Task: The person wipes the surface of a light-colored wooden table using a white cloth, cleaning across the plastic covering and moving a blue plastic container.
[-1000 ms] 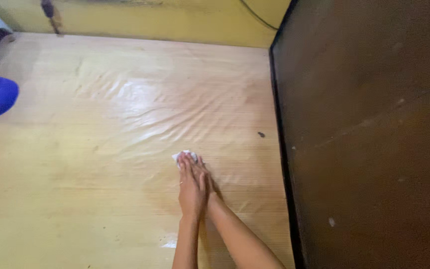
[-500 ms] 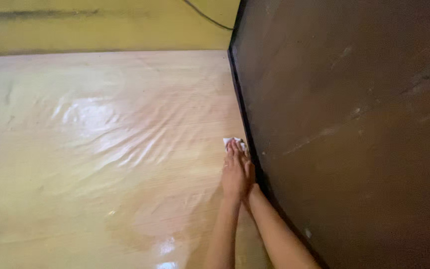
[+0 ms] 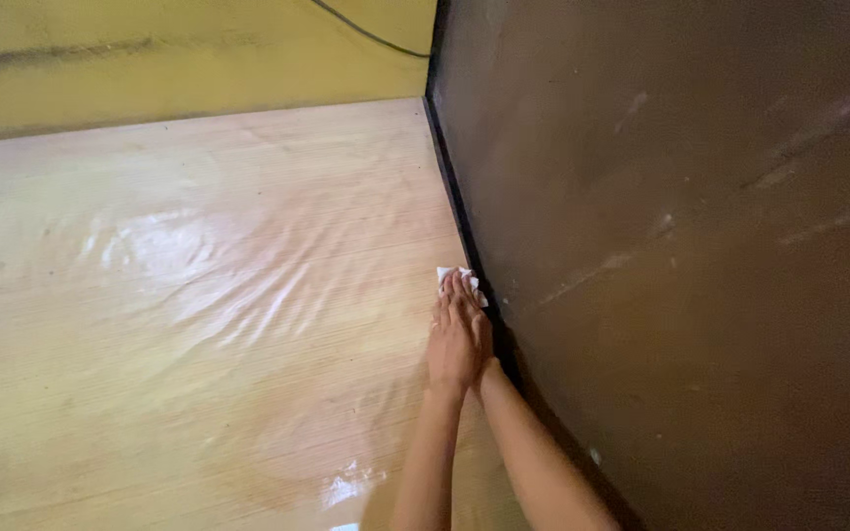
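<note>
Cloth: small white cloth (image 3: 460, 278), centre of frame, on the floor's right edge, touching the dark panel's base.
Hands: left hand (image 3: 453, 339) lies flat over the right hand (image 3: 485, 344), pressing the cloth; no closed grip, palms stacked.
Floor: glossy wood-pattern floor (image 3: 199, 295); wet sheen left of centre looks wiped.
Left: likely the strip along the dark panel (image 3: 681, 246).
Wall: yellow wall (image 3: 150, 59), upper left.
</note>
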